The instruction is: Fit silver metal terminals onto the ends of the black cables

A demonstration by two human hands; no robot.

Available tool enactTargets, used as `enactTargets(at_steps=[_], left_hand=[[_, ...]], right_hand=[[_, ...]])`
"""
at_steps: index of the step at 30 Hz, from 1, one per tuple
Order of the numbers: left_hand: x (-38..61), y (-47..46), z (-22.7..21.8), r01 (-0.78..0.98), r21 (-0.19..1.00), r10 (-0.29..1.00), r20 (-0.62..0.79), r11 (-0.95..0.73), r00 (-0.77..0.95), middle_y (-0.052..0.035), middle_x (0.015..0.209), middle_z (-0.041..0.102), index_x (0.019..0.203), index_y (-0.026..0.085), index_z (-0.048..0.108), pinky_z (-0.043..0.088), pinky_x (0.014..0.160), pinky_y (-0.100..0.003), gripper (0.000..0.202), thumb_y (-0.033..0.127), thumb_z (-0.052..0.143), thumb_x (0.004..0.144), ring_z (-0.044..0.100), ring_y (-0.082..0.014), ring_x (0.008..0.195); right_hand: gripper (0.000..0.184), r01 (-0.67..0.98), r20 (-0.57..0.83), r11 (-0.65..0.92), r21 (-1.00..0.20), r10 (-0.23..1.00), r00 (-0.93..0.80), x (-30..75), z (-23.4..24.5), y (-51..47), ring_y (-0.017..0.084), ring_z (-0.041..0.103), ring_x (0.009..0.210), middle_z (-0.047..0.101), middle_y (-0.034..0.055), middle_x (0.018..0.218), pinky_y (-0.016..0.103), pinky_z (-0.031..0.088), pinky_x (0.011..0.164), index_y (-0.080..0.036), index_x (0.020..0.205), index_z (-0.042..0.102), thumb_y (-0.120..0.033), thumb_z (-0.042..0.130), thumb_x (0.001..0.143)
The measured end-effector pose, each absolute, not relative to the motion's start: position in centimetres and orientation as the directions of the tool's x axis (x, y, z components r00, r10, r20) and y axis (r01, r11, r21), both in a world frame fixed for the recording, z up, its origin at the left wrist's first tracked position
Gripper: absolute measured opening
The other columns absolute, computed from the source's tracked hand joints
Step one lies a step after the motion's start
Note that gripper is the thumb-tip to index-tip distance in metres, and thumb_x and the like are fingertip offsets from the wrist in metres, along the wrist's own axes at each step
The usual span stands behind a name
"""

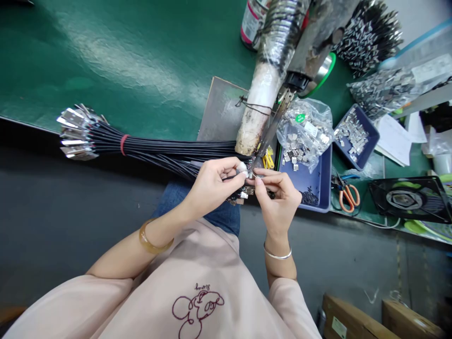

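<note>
My left hand [221, 181] is closed in a pinch on the end of a black cable, just under the tip of a white tube. White tape or a finger cover wraps one of its fingertips. My right hand [278, 193] pinches close beside it; what lies between its fingers is too small to make out. A bundle of black cables [169, 147], tied with a red band [123, 144], runs from flat metal ends [76, 132] on the left to my hands. Small metal connectors [243, 193] show below my fingers.
The wrapped white tube [259, 99] and a dark metal tool [278, 120] slant down above my hands. A blue tray [323, 183] holds metal pieces and a plastic bag [310, 127]. Orange-handled scissors or pliers [349, 197], a smaller bin [370, 136] and a fan [409, 198] stand right.
</note>
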State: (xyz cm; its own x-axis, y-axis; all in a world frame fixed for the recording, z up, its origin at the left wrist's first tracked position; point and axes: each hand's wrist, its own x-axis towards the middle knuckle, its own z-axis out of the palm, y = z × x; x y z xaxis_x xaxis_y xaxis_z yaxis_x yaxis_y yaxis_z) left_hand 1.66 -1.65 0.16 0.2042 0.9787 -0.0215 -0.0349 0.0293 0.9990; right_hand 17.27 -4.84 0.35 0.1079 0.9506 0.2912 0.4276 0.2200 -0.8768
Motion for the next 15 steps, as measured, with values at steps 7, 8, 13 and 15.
enactTargets(at_steps=[7,8,13,15], left_hand=[[1.61,-1.55,0.16,-0.04,0.998,0.98,-0.03,0.038,0.198,0.0012,0.062,0.06,0.072,0.016,0.062,0.04,0.05,-0.02,0.013,0.022,0.067,0.082,0.054,-0.0093,0.056],[1.59,-1.54,0.14,-0.036,0.999,0.979,-0.032,0.04,0.203,0.0012,0.062,0.059,0.072,0.016,0.062,0.039,0.05,-0.02,0.013,0.022,0.066,0.082,0.053,-0.0092,0.055],[1.52,-1.59,0.18,0.01,0.998,0.97,-0.064,0.064,0.233,0.0034,0.059,0.051,0.072,0.015,0.059,0.033,0.05,-0.02,0.012,0.021,0.061,0.083,0.043,-0.007,0.052],[1.51,-1.61,0.24,0.034,0.997,0.965,-0.078,0.072,0.251,0.0046,0.058,0.047,0.072,0.015,0.059,0.031,0.05,-0.02,0.012,0.02,0.06,0.083,0.039,-0.0063,0.051]], right_hand=[[0.006,0.478,0.326,0.242,-0.844,0.94,0.099,17.23,0.73,-4.28,0.013,0.076,0.078,0.077,-0.0002,0.095,0.025,0.067,0.07,-0.022,0.082,0.066,-0.02,0.067,0.088],[0.006,0.481,0.331,0.248,-0.841,0.939,0.093,17.25,0.81,-4.25,0.013,0.076,0.078,0.077,-0.0006,0.094,0.026,0.067,0.07,-0.022,0.083,0.067,-0.019,0.067,0.088],[0.009,0.544,0.363,0.288,-0.788,0.931,0.032,17.45,1.06,-4.59,0.014,0.076,0.081,0.077,-0.0003,0.095,0.027,0.068,0.07,-0.023,0.082,0.065,-0.016,0.066,0.087],[0.009,0.568,0.379,0.307,-0.763,0.925,0.009,17.42,1.09,-4.77,0.014,0.076,0.082,0.077,0.0001,0.096,0.027,0.067,0.071,-0.023,0.083,0.064,-0.016,0.065,0.088]])
